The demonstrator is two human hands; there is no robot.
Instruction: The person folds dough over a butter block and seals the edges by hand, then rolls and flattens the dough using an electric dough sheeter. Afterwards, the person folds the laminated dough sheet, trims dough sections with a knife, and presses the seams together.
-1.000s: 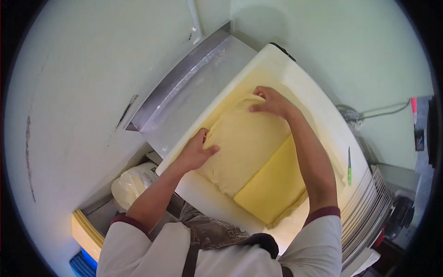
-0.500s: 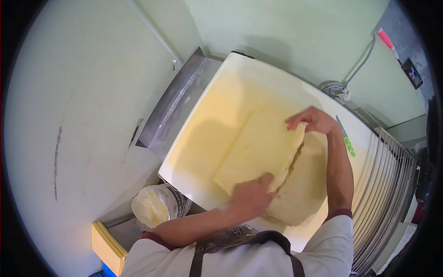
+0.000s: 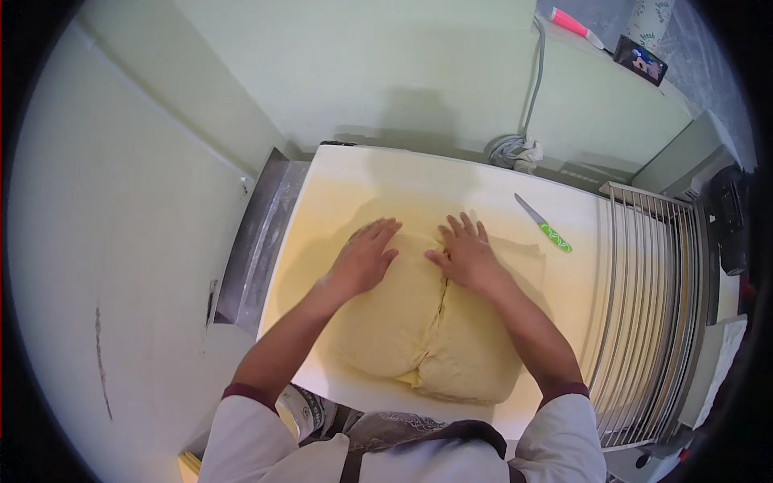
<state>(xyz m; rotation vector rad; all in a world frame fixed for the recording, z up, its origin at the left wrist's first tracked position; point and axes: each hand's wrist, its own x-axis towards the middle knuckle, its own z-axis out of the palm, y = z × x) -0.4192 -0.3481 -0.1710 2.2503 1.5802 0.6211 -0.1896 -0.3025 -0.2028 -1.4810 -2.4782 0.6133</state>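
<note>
- The dough slab (image 3: 419, 306) is being laid out on both sides of its long seam (image 3: 441, 310), on the white worktop (image 3: 338, 181).
- Judging from how it lies, the folding is being largely finished: two flaps are being brought edge to edge along the seam.
- The closing is seemingly being left incomplete: a gap is being shown along the seam, and a bit of yellow layer (image 3: 412, 378) is being exposed at its near end.
- The left hand (image 3: 366, 256) is being rested palm down on the flap left of the seam, toward its far end, thumb apart, nothing being gripped.
- The right hand (image 3: 469, 256) is being spread wide mostly right of the seam's far end, its thumb being set by the gap; nothing is being gripped.
- Whether pressure is being applied cannot be told.
- The green-handled knife (image 3: 544, 224) is being left unused, well right of the seam.
</note>
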